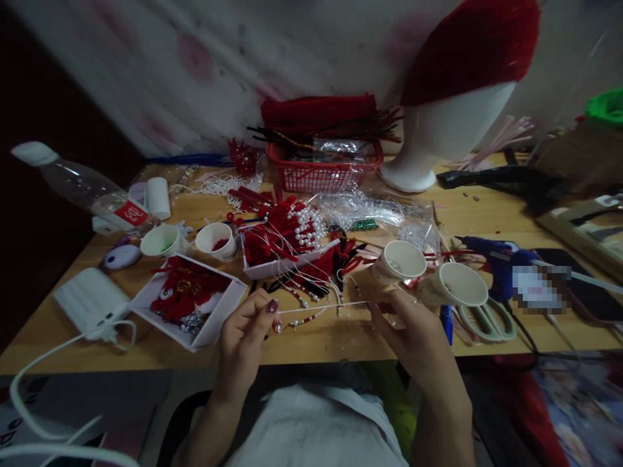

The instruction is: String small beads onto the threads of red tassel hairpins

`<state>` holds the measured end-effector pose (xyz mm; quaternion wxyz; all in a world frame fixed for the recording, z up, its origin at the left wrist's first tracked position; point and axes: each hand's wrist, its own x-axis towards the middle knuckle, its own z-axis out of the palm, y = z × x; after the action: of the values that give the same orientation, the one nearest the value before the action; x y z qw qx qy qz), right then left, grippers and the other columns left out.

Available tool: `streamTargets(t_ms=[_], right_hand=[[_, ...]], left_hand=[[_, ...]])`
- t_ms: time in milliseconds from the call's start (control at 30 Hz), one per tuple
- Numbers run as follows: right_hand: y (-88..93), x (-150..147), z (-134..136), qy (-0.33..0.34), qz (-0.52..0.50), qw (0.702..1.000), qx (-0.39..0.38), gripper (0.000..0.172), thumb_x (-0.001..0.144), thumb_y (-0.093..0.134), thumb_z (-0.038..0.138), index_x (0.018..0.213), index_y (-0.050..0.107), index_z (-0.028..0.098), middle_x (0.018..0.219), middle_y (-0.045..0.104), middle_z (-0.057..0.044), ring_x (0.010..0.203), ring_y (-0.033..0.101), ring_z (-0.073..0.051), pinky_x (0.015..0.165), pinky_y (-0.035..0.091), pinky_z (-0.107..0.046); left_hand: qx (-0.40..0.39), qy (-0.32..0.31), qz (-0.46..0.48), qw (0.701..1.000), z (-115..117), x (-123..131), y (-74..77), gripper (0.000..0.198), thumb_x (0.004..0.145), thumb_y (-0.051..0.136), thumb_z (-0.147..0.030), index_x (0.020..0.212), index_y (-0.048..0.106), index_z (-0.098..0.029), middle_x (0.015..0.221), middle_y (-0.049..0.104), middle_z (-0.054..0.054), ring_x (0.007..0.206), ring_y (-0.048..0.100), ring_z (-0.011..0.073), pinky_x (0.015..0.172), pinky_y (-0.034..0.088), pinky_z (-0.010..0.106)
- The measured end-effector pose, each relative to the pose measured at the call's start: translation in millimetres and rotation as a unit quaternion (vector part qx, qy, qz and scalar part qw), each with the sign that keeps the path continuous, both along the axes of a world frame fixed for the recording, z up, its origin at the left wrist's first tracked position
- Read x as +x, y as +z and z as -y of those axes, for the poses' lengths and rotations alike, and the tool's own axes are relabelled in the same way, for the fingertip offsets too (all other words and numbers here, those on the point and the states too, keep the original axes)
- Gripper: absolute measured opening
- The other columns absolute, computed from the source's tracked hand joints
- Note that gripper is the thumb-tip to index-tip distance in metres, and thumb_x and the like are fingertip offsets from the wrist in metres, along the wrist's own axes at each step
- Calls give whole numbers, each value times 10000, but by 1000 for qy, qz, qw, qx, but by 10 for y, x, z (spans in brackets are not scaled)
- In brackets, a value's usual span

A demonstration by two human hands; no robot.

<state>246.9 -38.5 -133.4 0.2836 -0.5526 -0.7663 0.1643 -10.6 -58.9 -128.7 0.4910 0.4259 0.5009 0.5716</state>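
A thin white string (321, 307) runs taut between my two hands, just above the table's front part. My left hand (248, 324) pinches one end between thumb and finger. At the other end, my right hand (396, 321) has its fingers closed on the string, the fingertips partly hidden. Below the string lies a strand of red, white and green beads (304, 320); whether it joins the string, I cannot tell. More beaded strands and loose threads spill from a white box (263, 269) of red pieces and pearls behind my hands.
On the left are an open box (221, 318) of red ornaments, a power bank (92, 301), paper cups (160, 241) and a bottle (82, 181). Cups (462, 285), scissors (487, 322) and a blue glue gun (501, 263) sit right. Behind stand a red basket (324, 176) and a foam head (452, 130).
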Motion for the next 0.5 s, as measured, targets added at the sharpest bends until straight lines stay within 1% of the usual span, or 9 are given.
streamTargets(t_ms=[67, 133, 200, 233, 300, 333, 367, 433, 500], right_hand=[[-2, 48, 1, -9, 19, 1000, 1, 87, 945, 531, 198, 932, 617, 200, 917, 683, -77, 832, 665, -233, 704, 492, -317], [29, 49, 36, -14, 21, 1000, 17, 94, 951, 542, 212, 965, 634, 205, 1016, 683, -98, 956, 652, -264, 799, 497, -357], [90, -32, 112, 3, -15, 1000, 24, 97, 948, 574, 217, 1026, 632, 215, 1095, 671, -97, 1055, 627, -263, 883, 487, -365], [124, -105, 160, 18, -45, 999, 11, 117, 945, 590, 212, 1057, 622, 221, 1107, 669, -88, 1069, 624, -247, 902, 484, -351], [179, -289, 257, 63, -111, 991, -32, 179, 929, 629, 203, 1103, 598, 230, 1070, 687, -59, 1015, 647, -210, 875, 494, -310], [192, -384, 294, 93, -131, 985, -67, 193, 921, 637, 184, 1103, 595, 235, 1047, 696, -42, 977, 658, -195, 852, 498, -292], [194, -471, 320, 110, -155, 977, -96, 172, 918, 632, 157, 1067, 599, 235, 1000, 706, -25, 922, 669, -179, 814, 501, -272], [172, -595, 332, 123, -197, 962, -141, 121, 920, 609, 117, 982, 603, 221, 893, 711, 1, 808, 673, -148, 734, 497, -233], [134, -645, 306, 126, -227, 951, -165, 108, 920, 596, 99, 911, 606, 206, 825, 708, 11, 743, 667, -130, 689, 487, -209]], left_hand=[[9, -41, -78, 996, 5, 21, -19, 359, 918, 607, -329, 596, 574, -174, 662, 517, -8, 652, 495, 121, 629, 391, 242], [18, -91, -153, 984, 15, 60, -16, 323, 925, 592, -282, 620, 592, -175, 683, 548, -2, 689, 529, 128, 661, 402, 241], [28, -124, -207, 970, 31, 115, 3, 304, 934, 570, -249, 639, 580, -178, 695, 554, -6, 698, 539, 125, 672, 400, 238], [34, -137, -226, 964, 40, 142, 14, 301, 940, 559, -240, 645, 567, -180, 699, 551, -9, 699, 540, 123, 674, 398, 236], [42, -169, -255, 951, 60, 182, 31, 297, 954, 539, -232, 662, 546, -184, 711, 546, -15, 706, 542, 118, 681, 398, 230], [46, -184, -262, 946, 70, 190, 35, 294, 963, 525, -228, 672, 538, -186, 722, 547, -15, 715, 545, 117, 686, 400, 226], [49, -195, -269, 942, 79, 191, 36, 291, 971, 510, -222, 683, 532, -187, 736, 548, -15, 726, 548, 116, 691, 402, 223], [56, -200, -286, 935, 94, 177, 31, 287, 978, 489, -203, 693, 515, -189, 752, 542, -14, 733, 547, 114, 692, 403, 219], [63, -195, -302, 931, 107, 163, 26, 285, 977, 481, -185, 693, 500, -190, 750, 536, -16, 726, 542, 112, 684, 404, 215]])
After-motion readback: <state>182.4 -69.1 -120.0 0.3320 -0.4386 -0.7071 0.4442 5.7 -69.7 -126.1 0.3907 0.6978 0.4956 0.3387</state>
